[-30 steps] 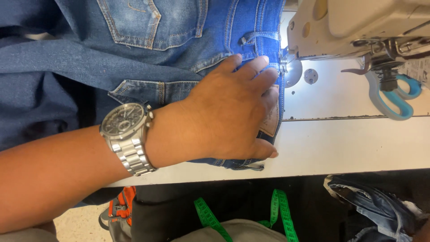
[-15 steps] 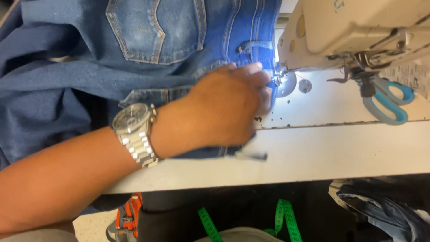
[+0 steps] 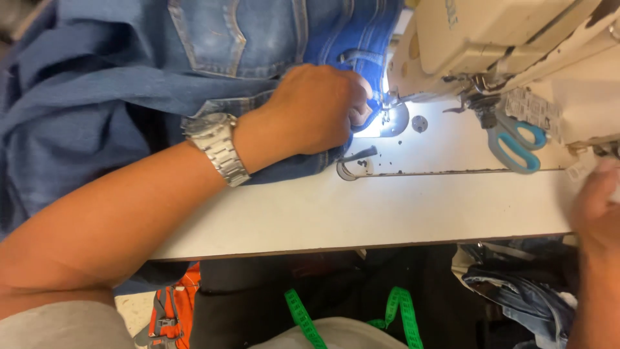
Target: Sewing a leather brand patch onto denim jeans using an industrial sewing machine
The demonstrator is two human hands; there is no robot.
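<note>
Blue jeans [image 3: 213,39] on white tabletop [image 3: 387,213], left hand [image 3: 316,110] fingers pinching denim at sewing machine [image 3: 491,39] needle, right hand [image 3: 597,207] blurred, fingers' state unclear, teal scissors [image 3: 516,142] between the hands.

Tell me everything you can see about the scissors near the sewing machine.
The scissors have light blue handles that look like plastic, with two finger loops, and short dark blades that appear shut. They lie on the white table, blades pointing up towards the sewing machine and partly tucked under it, loops towards the table's front edge. No hand touches them: the left hand is on the jeans, and the right hand is at the table's right edge.
</note>
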